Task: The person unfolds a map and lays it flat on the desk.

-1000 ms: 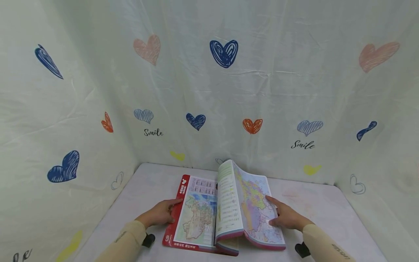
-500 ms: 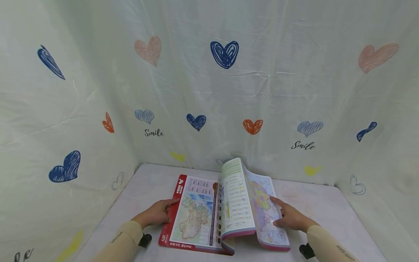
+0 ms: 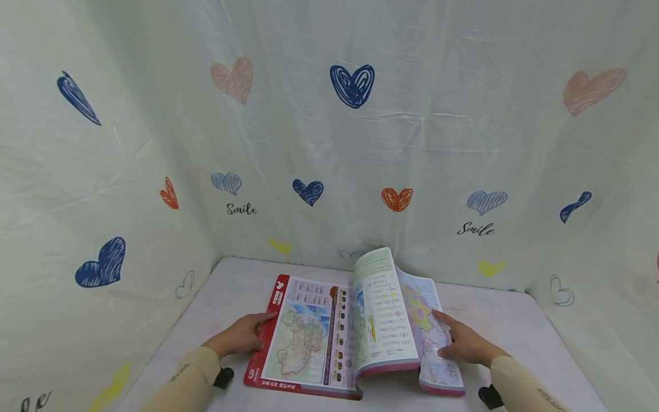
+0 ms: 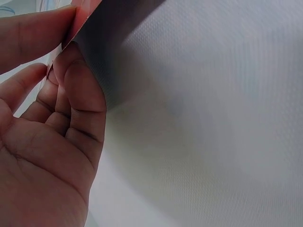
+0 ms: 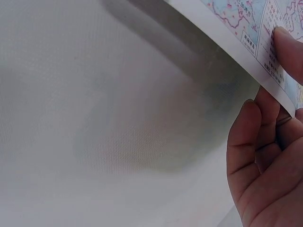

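A large folded map [image 3: 301, 337] lies partly spread on the table, its left panel red-bordered and flat. Its middle panel [image 3: 383, 309] stands up in a curved fold that overlaps the right panel [image 3: 445, 366]. At the red left edge, my left hand [image 3: 241, 336] pinches the sheet. In the left wrist view the thumb [image 4: 40, 35] lies on top and curled fingers [image 4: 80, 94] sit under the edge. My right hand [image 3: 467, 341] grips the right edge. The right wrist view shows its thumb [image 5: 289, 52] on the printed side and fingers [image 5: 246, 127] beneath the white underside.
The white table [image 3: 504, 320] extends around the map on both sides. Behind it hangs a pale curtain [image 3: 350, 143] printed with hearts, close along the table's back edge. Dark wrist-camera pieces [image 3: 223, 377] show under both sleeves.
My hands have moved apart, left hand leftward and right hand rightward. The upright fold has shifted right, and a strip of small pictures beside the left panel has come into view.
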`<state>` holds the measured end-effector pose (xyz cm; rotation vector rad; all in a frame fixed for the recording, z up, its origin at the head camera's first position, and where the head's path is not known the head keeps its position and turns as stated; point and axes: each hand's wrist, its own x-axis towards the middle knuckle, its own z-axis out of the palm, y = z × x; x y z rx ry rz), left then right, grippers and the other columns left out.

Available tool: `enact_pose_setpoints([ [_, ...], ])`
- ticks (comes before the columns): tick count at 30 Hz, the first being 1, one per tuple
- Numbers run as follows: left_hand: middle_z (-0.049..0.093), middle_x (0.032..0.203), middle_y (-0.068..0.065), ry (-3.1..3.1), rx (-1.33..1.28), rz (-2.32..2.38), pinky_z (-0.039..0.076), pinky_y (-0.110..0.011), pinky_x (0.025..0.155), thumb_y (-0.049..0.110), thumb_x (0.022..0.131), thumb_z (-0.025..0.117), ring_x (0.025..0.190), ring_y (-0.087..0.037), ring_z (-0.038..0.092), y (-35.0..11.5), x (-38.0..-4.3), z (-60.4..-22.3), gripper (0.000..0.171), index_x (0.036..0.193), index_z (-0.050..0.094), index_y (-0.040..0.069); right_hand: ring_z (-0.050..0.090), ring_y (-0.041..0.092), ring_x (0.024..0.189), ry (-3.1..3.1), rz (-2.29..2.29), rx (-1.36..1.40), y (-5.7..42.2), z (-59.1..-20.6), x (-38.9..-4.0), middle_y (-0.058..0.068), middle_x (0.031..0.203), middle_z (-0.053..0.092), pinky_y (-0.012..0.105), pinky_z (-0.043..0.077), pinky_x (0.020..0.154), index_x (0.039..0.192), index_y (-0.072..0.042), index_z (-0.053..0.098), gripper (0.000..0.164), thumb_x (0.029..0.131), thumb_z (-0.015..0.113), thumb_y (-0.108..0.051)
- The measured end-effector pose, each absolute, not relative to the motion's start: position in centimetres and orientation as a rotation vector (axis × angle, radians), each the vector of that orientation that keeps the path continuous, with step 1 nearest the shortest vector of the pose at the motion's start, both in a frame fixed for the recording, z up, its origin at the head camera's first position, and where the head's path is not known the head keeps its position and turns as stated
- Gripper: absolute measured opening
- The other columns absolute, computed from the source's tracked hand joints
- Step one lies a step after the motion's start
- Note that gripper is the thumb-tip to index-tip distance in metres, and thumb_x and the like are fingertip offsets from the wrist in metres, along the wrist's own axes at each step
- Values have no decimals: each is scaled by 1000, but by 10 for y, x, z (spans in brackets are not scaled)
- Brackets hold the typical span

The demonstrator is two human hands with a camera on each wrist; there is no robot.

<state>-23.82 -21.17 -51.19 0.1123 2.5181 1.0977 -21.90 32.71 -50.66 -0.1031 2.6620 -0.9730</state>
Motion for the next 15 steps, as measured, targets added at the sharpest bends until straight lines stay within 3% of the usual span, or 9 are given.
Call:
enact_pose_setpoints([
  [15,56,109,-11,2520,86,1102,53,-35,66,-3,74,80,88,-24,54,-219,-238,-512,80,147,48,7,58,39,107,2683,-924,-75,336,-504,-216,35,132,49,62,41,96,154,1,27,101,73,86,-12],
])
